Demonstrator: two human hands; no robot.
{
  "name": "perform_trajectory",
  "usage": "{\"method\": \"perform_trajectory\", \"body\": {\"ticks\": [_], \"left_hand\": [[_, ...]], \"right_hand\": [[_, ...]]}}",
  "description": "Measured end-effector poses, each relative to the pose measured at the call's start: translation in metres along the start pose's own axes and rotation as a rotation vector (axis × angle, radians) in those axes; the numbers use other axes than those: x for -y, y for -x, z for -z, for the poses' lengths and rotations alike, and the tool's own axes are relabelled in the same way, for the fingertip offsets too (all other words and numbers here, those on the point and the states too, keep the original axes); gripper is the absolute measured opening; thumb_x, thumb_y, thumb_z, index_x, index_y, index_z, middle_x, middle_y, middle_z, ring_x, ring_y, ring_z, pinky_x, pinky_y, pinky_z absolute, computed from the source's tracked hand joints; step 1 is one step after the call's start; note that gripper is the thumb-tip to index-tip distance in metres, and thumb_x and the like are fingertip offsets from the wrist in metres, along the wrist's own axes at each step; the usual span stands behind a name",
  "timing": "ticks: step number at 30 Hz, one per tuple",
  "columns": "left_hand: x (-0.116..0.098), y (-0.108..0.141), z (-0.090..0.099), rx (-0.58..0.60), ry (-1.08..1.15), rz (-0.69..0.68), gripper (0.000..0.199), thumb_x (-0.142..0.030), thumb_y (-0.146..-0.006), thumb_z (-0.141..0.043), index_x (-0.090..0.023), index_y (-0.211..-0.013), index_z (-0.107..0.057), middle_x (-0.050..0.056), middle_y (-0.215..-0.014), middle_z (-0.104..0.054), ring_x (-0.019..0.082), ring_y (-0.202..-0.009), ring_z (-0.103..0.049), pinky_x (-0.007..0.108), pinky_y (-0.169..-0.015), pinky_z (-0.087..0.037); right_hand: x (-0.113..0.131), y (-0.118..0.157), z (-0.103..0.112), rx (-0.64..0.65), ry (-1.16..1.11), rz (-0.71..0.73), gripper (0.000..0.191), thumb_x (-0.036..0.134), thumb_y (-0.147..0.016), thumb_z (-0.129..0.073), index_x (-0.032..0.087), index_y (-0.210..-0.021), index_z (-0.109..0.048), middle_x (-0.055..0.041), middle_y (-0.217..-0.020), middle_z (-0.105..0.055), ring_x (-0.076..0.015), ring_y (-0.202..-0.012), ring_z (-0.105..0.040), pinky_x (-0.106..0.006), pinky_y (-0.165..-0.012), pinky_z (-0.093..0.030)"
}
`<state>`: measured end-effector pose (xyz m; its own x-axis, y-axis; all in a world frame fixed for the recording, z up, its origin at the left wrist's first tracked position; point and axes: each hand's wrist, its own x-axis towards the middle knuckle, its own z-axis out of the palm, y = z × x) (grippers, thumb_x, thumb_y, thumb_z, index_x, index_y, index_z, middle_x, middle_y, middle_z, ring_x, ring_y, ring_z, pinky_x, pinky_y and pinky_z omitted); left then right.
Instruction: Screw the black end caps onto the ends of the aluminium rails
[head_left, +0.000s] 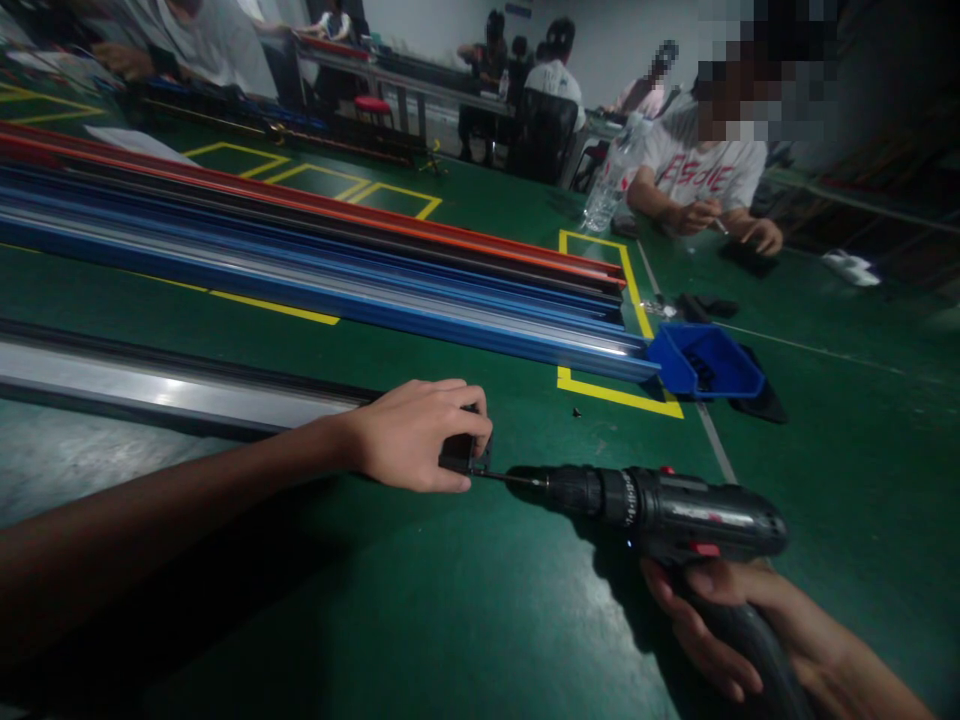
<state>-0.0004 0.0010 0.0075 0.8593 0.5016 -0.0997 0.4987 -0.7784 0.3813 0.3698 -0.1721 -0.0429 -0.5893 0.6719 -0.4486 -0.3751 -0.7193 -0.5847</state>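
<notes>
Black plastic and dark metal make up the cordless drill (705,515) at lower right, its body lying nearly level with red accents, a numbered collar and a small light below. Your right hand (739,585) grips its handle. Its slim bit (514,479) points left, reaching a small, square-edged black end piece (456,453), which your left hand's (412,435) curled fingers and thumb clasp at the end of a long silver rail (172,388) with black edges. Both hands are over the green tabletop (480,620); beyond sits a blue bin (670,365).
</notes>
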Motion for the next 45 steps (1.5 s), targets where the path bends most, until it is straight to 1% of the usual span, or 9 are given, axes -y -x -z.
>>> {"method": "perform_trajectory", "body": {"ticks": [6,14,21,30,37,45], "left_hand": [[0.0,-0.0005,-0.0006,-0.006,0.011,-0.006,0.023,-0.044,-0.082,-0.075,-0.028,-0.097,-0.068,0.001,-0.118,-0.06,0.023,-0.107,-0.059,0.033,-0.079,-0.04],[-0.0014,0.0005,0.0012,-0.002,0.005,-0.005,0.022,-0.043,-0.083,-0.074,-0.028,-0.098,-0.069,0.002,-0.119,-0.061,0.023,-0.107,-0.059,0.033,-0.078,-0.04],[0.0036,-0.0002,-0.0052,-0.044,0.007,-0.025,0.022,-0.043,-0.081,-0.075,-0.029,-0.096,-0.068,0.001,-0.116,-0.061,0.022,-0.105,-0.059,0.033,-0.078,-0.039],[-0.0025,-0.0001,0.0018,-0.002,0.006,0.002,0.022,-0.043,-0.082,-0.075,-0.028,-0.098,-0.068,0.002,-0.118,-0.061,0.023,-0.107,-0.059,0.033,-0.079,-0.04],[-0.0006,0.0002,-0.0006,-0.019,0.013,-0.012,0.022,-0.043,-0.082,-0.075,-0.028,-0.097,-0.068,0.002,-0.118,-0.061,0.023,-0.106,-0.059,0.033,-0.078,-0.039],[-0.0011,0.0004,0.0002,-0.014,0.003,-0.002,0.022,-0.043,-0.082,-0.074,-0.028,-0.097,-0.068,0.001,-0.118,-0.061,0.023,-0.106,-0.059,0.033,-0.077,-0.039]], "right_hand": [[-0.0005,-0.0015,0.0003,0.022,0.012,0.015,0.028,0.034,-0.092,-0.067,0.008,-0.102,-0.073,-0.0027,-0.068,-0.066,-0.0049,-0.039,-0.05,-0.019,-0.047,-0.054],[0.0001,-0.0016,0.0007,0.051,0.005,0.013,0.031,0.034,-0.094,-0.066,0.009,-0.11,-0.072,-0.0047,-0.08,-0.069,-0.0041,-0.041,-0.053,-0.019,-0.049,-0.054],[0.0,-0.0009,0.0017,0.036,0.005,0.008,0.029,0.031,-0.095,-0.064,0.008,-0.11,-0.072,-0.0058,-0.079,-0.069,-0.0053,-0.041,-0.055,-0.02,-0.048,-0.054],[0.0,-0.002,0.0017,0.095,-0.003,0.032,0.03,0.029,-0.096,-0.06,0.008,-0.114,-0.072,-0.0059,-0.084,-0.069,-0.0039,-0.043,-0.054,-0.019,-0.051,-0.055],[0.0014,-0.0023,-0.0013,0.057,0.011,0.012,0.029,0.031,-0.095,-0.063,0.009,-0.112,-0.073,-0.0059,-0.081,-0.069,-0.0043,-0.042,-0.054,-0.02,-0.049,-0.054],[-0.0014,-0.0015,0.0032,0.048,0.019,0.029,0.032,0.033,-0.093,-0.064,0.01,-0.111,-0.074,-0.0064,-0.081,-0.068,-0.0042,-0.04,-0.051,-0.019,-0.047,-0.053]]}}
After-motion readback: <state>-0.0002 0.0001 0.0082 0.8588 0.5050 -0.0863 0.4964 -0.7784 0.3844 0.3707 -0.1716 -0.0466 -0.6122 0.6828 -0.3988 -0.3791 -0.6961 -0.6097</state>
